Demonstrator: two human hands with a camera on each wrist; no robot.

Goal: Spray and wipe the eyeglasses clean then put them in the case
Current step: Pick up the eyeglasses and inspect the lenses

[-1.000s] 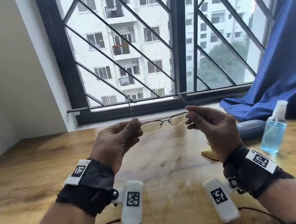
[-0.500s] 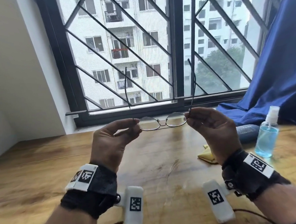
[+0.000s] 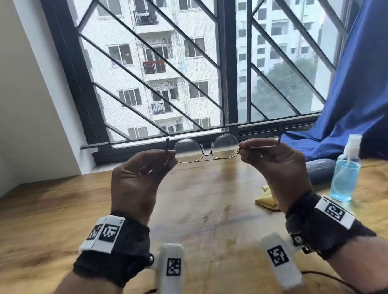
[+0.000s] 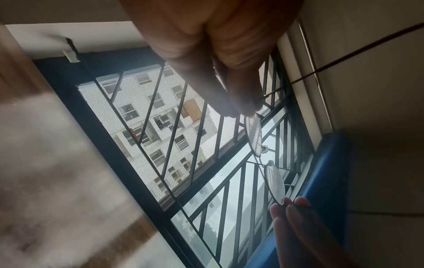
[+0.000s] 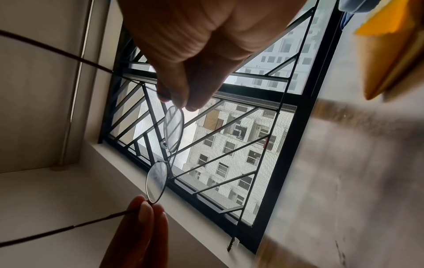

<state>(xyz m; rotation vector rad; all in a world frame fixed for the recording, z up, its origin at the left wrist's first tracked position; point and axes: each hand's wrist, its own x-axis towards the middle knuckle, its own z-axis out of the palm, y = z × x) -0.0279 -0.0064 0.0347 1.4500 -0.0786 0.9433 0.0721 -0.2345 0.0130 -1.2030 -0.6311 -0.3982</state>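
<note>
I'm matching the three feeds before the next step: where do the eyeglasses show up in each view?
Head: eyeglasses centre, held up between left hand and right hand.
Left wrist: right of centre, edge-on, running down from the near fingertips.
Right wrist: centre-left, edge-on, below the near fingertips.
Shared landmark: the black window grille behind them.

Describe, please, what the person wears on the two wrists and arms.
Both forearms are bare, without sleeves. The left hand and right hand each have a black fabric wrist band with a white tag printed with a black square code. A white block, also coded, hangs from each band, and a thin dark cable leads from it.
</note>
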